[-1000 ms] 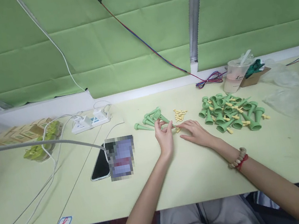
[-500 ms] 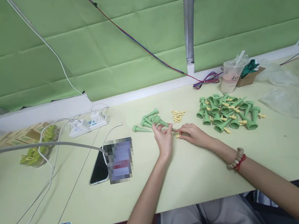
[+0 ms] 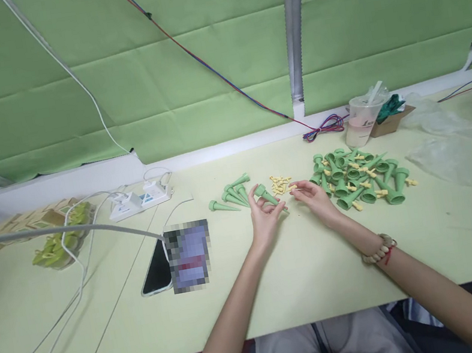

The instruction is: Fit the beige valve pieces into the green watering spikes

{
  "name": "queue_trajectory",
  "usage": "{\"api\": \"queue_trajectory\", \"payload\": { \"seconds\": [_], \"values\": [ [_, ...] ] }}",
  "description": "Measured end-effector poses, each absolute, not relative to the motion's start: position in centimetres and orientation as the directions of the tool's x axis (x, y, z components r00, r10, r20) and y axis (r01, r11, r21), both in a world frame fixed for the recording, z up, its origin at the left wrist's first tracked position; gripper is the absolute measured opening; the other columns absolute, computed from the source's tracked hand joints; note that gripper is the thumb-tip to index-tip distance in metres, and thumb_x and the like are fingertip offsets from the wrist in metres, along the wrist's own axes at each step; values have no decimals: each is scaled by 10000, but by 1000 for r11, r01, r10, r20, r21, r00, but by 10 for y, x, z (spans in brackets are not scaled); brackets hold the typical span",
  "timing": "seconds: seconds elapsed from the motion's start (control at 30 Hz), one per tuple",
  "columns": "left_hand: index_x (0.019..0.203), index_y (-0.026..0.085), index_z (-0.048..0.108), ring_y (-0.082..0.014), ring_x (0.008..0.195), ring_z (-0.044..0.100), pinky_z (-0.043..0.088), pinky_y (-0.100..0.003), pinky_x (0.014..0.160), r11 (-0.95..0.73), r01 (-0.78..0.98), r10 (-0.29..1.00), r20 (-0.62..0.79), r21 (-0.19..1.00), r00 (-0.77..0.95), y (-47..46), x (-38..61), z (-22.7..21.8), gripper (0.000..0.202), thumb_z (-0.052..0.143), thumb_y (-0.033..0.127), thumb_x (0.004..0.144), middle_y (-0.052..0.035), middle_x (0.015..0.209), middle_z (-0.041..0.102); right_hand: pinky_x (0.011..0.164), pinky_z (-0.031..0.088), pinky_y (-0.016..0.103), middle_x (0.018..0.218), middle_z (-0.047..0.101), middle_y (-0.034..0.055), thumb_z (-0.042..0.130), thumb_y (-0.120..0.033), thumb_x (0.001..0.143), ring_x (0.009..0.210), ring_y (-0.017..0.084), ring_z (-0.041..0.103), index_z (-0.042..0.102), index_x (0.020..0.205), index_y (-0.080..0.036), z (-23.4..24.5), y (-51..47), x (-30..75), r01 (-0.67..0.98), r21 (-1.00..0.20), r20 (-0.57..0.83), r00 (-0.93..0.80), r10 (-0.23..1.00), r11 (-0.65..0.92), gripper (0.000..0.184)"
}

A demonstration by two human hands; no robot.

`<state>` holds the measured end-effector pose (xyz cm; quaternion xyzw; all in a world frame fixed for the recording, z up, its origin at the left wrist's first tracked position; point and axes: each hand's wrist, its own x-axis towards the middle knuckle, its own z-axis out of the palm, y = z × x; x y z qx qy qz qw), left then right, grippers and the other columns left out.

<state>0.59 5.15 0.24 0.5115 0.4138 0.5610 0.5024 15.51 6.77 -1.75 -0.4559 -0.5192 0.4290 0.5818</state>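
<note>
My left hand (image 3: 265, 220) is closed around a green plastic watering spike (image 3: 266, 194), its wide cap up and its pointed end slanting down to the right. The fingers of my right hand (image 3: 317, 201) pinch a small yellow valve piece (image 3: 293, 187), partly hidden by the fingertips. Just beyond lies a little heap of loose yellow valve pieces (image 3: 280, 183). Several plain green spikes (image 3: 232, 192) rest to the left of my left hand. Right of my right hand is a large pile of green spikes (image 3: 342, 173), with yellow pieces showing on and among them.
Two phones lie on the left, one dark (image 3: 156, 271). A white power strip (image 3: 140, 202) with cables stands behind them. At the back right are a drink cup (image 3: 359, 124), a small cardboard box (image 3: 392, 123) and clear plastic bags (image 3: 438, 159). A grey cable crosses the left side.
My right hand has moved away from the spike's tip toward the yellow heap and pinches a yellow piece there. My left hand has shifted slightly right, still holding the spike.
</note>
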Motion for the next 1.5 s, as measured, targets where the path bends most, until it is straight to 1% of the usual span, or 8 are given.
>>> {"api": "queue_trajectory", "payload": {
  "seconds": [0.13, 0.23, 0.33, 0.53, 0.7, 1.07, 1.33, 1.5],
  "values": [
    [1180, 265, 263, -121, 580, 648, 512, -270, 613, -83, -171, 984, 108, 982, 141, 51, 8, -1, 730, 740, 248, 628, 43, 788, 577, 834, 478, 344, 1000, 645, 106, 682, -457, 668, 924, 200, 609, 647, 833, -161, -12, 66, 156, -43, -974, 210, 172, 962, 220, 340],
    [1099, 261, 258, -132, 574, 651, 520, -279, 594, -46, -164, 976, 80, 985, 204, 50, 9, -5, 700, 754, 251, 605, 49, 794, 567, 765, 496, 325, 846, 671, 63, 687, -427, 675, 835, 181, 623, 640, 918, -181, -9, 65, 156, -74, -972, 212, 139, 967, 224, 349],
    [1029, 268, 222, -129, 567, 647, 532, -298, 595, -26, -163, 974, 62, 986, 218, 48, 9, -8, 702, 766, 256, 586, 54, 813, 565, 719, 502, 294, 915, 677, 61, 675, -397, 694, 860, 178, 621, 655, 945, -203, -6, 62, 154, -56, -956, 284, 87, 955, 289, 317],
    [1173, 301, 222, -128, 589, 654, 530, -288, 607, -81, -130, 963, 111, 988, 246, 48, 8, -6, 773, 750, 261, 608, 36, 835, 572, 635, 509, 284, 889, 702, 63, 672, -349, 702, 722, 170, 650, 701, 830, -189, -1, 55, 152, 40, -953, 303, 34, 952, 301, 207],
    [1119, 261, 335, -107, 550, 627, 488, -222, 552, -127, -32, 964, 130, 991, 230, 50, 7, -4, 646, 734, 251, 610, 40, 764, 591, 639, 498, 276, 813, 714, 60, 682, -274, 689, 753, 180, 646, 720, 785, -182, 1, 52, 152, 109, -938, 336, 56, 940, 329, 139],
    [1174, 238, 348, -90, 566, 564, 424, -200, 566, -260, 273, 954, 201, 926, 224, 44, 3, -5, 531, 593, 171, 708, 67, 674, 543, 600, 485, 286, 726, 705, 55, 712, -258, 642, 640, 162, 607, 732, 739, -190, 5, 47, 152, 208, -907, 390, 81, 917, 367, 120],
    [1245, 237, 339, -135, 692, 574, 441, -267, 683, -345, 470, 938, 285, 812, 197, 43, -2, -7, 518, 515, 129, 770, 19, 728, 562, 670, 521, 324, 770, 719, 78, 753, -376, 571, 697, 194, 659, 707, 716, -171, 3, 46, 142, -57, -985, 160, 28, 987, 162, 256],
    [1387, 246, 163, -142, 787, 584, 453, -295, 760, -414, 360, 907, 345, 836, 240, 42, 1, -1, 743, 573, 191, 770, -27, 874, 590, 733, 510, 303, 802, 719, 64, 763, -404, 557, 766, 183, 663, 690, 743, -173, 5, 51, 144, -171, -982, 75, 53, 996, 83, 305]
  ]
}}
